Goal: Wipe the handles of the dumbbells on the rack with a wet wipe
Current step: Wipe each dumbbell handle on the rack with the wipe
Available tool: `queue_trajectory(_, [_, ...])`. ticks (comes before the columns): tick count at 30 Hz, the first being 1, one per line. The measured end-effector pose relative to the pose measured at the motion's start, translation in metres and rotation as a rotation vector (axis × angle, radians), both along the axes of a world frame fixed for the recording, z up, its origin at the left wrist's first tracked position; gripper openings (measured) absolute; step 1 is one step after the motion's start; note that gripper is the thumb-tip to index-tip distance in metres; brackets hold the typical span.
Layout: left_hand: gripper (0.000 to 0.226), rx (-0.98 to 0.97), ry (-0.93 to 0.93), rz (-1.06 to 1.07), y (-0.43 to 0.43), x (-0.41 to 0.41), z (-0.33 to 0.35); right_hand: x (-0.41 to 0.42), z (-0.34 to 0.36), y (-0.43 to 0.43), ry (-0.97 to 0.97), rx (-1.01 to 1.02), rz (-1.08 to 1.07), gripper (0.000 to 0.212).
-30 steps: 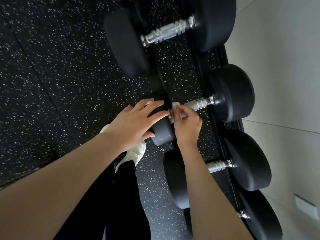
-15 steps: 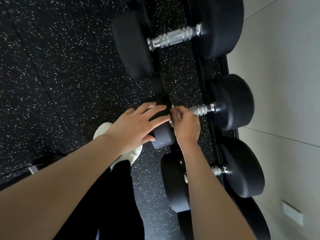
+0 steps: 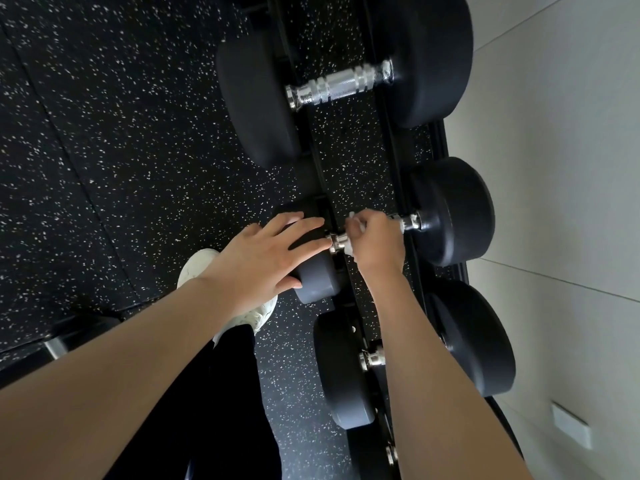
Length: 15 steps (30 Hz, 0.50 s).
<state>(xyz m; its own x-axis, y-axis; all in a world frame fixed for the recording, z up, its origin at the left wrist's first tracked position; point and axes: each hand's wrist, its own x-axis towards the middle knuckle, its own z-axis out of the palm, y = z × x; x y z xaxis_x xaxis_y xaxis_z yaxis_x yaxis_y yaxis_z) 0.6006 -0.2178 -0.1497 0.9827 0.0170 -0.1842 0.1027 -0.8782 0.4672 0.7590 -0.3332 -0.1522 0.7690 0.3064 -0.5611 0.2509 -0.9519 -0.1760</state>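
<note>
My right grip (image 3: 375, 237), pinching the wipe (image 3: 352, 217) round the mid-frame handle (image 3: 337, 241), has slid toward the far head (image 3: 453, 216). My left grip (image 3: 263, 258), spread flat, steadies the near head (image 3: 317, 280). I judge this handle nearly wiped.

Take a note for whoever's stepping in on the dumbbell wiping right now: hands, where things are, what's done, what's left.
Left grip: open, flat on the middle dumbbell's near head.
Right grip: curled round that dumbbell's handle with the wet wipe.
Done: cannot tell which handles are already wiped.
Left: finish this handle; the far handle and near handle may need wiping.
</note>
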Motion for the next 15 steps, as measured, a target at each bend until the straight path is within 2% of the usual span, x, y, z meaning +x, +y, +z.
queue_trajectory(7, [0.079, -0.009, -0.012, 0.007, -0.001, -0.001, 0.0, 0.021, 0.011, -0.013, -0.208, -0.013, 0.041, 0.027])
queue_trajectory(11, [0.08, -0.02, -0.02, 0.014, -0.001, -0.001, 0.001, 0.024, 0.012, -0.021, -0.317, 0.034, -0.074, 0.029])
queue_trajectory(15, [0.079, -0.019, -0.016, 0.016, -0.002, -0.001, 0.001, 0.011, 0.011, -0.026, -0.402, 0.173, -0.228, 0.028])
